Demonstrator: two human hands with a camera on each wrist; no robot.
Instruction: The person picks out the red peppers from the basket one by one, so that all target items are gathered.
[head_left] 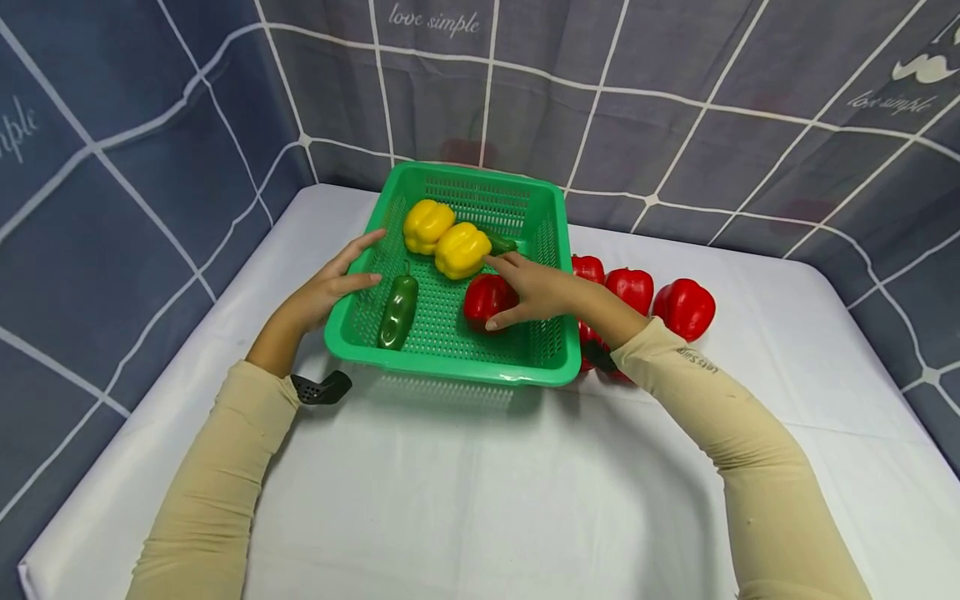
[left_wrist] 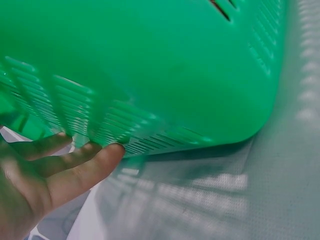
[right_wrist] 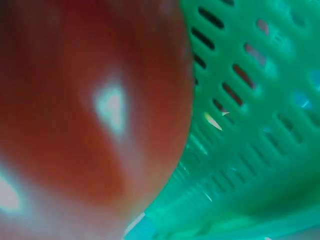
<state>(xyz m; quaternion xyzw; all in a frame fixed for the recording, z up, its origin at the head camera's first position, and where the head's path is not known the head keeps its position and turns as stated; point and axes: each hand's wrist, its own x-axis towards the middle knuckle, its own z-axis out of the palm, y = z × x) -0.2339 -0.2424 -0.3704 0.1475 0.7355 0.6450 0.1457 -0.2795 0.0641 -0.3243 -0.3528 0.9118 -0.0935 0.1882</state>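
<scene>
A green plastic basket (head_left: 450, 360) with slotted walls stands on the white table. My left hand (head_left: 327, 287) is at its left side, fingers spread along the rim; in the left wrist view the fingertips (left_wrist: 116, 150) meet the slotted wall. Inside the basket my right hand (head_left: 536, 287) holds a red bell pepper (head_left: 483, 302) from above, thumb on the near side and fingers over the far side. That pepper fills much of the right wrist view. Two yellow bell peppers (head_left: 429, 225) lie toward the back, and a long green pepper (head_left: 398, 312) lies at the left.
Part of another green vegetable (head_left: 501, 244) shows behind the front yellow pepper. Several red bell peppers (head_left: 683, 309) sit on the table right of the basket, some partly hidden by my right forearm. Grey gridded curtains (head_left: 562, 108) stand behind and beside the white tabletop (head_left: 450, 492).
</scene>
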